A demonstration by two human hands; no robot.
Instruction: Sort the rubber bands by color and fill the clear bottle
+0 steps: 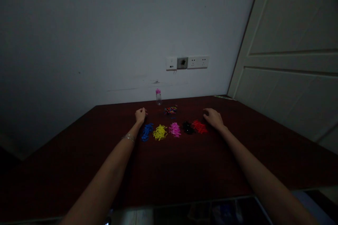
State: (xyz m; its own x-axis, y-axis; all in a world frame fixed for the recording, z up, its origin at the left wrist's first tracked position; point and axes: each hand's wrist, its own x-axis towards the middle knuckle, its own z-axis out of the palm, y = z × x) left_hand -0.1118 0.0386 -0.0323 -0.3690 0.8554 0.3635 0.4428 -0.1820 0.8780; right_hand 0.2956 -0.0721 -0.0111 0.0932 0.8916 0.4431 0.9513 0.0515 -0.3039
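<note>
My left hand rests on the dark red table, fingers curled in, just behind a pile of small blue strips. I see nothing in it. Loosely bent and a little apart, the fingers of my right hand lie beside a red pile, holding nothing visible. Between the hands, yellow pieces, pink pieces and black pieces form separate heaps. Farther back is a mixed-colour heap of the same thin pieces. Their exact kind is too small to tell.
A clear bottle with a pink top stands behind the heaps, near the wall. Sockets and a switch plate are on the wall. A pale panelled door borders the table on the right. Dark objects show below its front edge.
</note>
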